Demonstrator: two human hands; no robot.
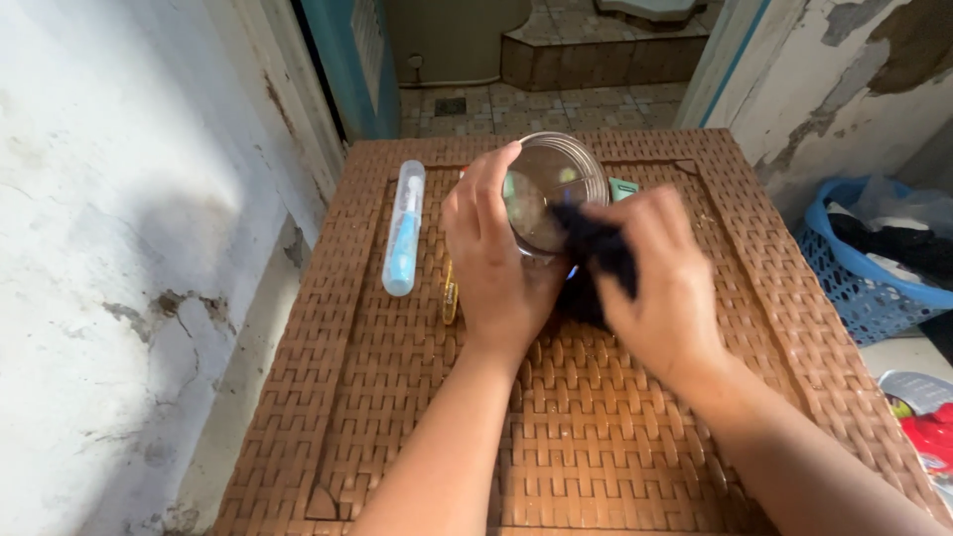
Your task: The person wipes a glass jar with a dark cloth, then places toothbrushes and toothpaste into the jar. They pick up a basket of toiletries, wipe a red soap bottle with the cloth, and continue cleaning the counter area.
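1. A brown woven-plastic cabinet top [397,397] with a basket-weave pattern stands against a flaking whitewashed wall [109,248], and strong sunlight falls across it from the right.
2. The thing being worked on is a clear round glass jar [551,189], tilted so its open mouth faces up toward the person. It is held just above the far middle of the woven top.
3. The left hand [496,258] is wrapped around the jar's side, fingers curled over the rim and thumb side underneath, gripping it firmly.
4. The right hand [650,288] is bunched around a dark navy cloth [601,258] and presses a fold of it against the jar's rim and inner wall.
5. To wipe well, I would judge that the left hand should keep the jar steady and turn it bit by bit, while the cloth follows the curve and reaches the bottom. Wet glass can slip, so a close grip near the base seems wise.
6. Just left of the left hand lies a translucent tube-shaped toothbrush case with a blue brush inside [404,228], lengthwise on the weave.
7. A small yellowish object peeks from under the left wrist; what it is I cannot tell.
8. Farther right, on the floor, sits a blue plastic laundry basket [854,288] with clothes in it.
9. Beyond the top, a tiled floor [556,99] shows through a doorway.
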